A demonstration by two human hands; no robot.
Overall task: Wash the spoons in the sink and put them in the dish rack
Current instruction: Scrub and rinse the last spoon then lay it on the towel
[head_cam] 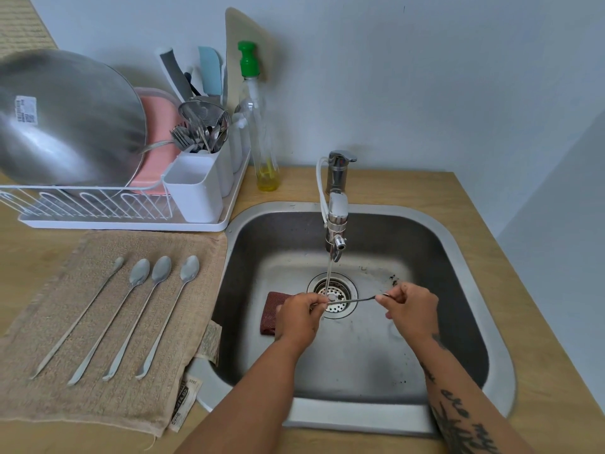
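Left hand (299, 314) and right hand (412, 309) each pinch one end of a spoon (357, 300), held level over the sink (360, 362) drain (340, 309) under the tap (337, 221) stream. I log four spoons (135, 322) on the towel (108, 404) beside it.

The spoon (355, 300) I hold is thin glossy metal. The sink (409, 244) is brushed steel, rather matt. At nine o'clock, four spoons (144, 309) of dull metal lie on a rough cloth towel (108, 398).

Open path from sink (360, 417) leftward over towel (108, 401) to dish rack (98, 204); faucet (337, 217) mid-basin, soap bottle (262, 139) beside the rack.
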